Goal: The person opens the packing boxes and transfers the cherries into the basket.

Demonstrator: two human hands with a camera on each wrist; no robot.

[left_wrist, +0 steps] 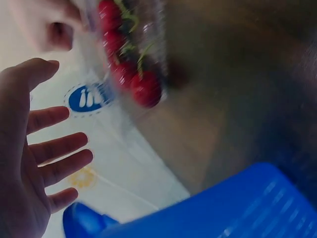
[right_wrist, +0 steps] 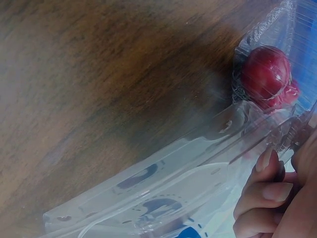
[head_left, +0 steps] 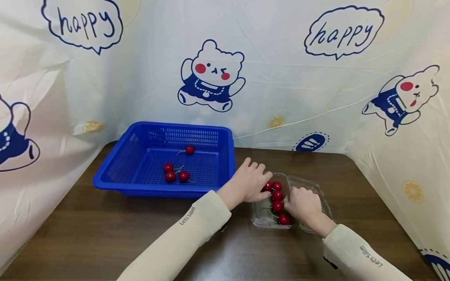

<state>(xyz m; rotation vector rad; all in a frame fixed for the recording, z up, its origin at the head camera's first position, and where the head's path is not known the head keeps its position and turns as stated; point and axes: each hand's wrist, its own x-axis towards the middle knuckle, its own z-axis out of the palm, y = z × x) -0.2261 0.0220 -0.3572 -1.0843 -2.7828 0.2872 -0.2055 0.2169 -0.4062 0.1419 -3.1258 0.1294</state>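
A clear plastic clamshell box (head_left: 261, 217) stands on the table with its lid (right_wrist: 148, 193) folded out to the right. Several red cherries (head_left: 277, 206) with green stems lie in its base. My right hand (head_left: 304, 203) grips the box's edge on the lid side, fingers curled, as the right wrist view shows. My left hand (head_left: 250, 182) is over the box's left edge, beside the cherries. In the left wrist view its fingers (left_wrist: 62, 144) are spread, with nothing between them.
A blue perforated basket (head_left: 147, 186) sits to the left of the box, holding several cherries (head_left: 184, 176). Behind the brown wooden table (head_left: 140, 230) hangs a printed curtain (head_left: 267, 86), which also closes off both sides.
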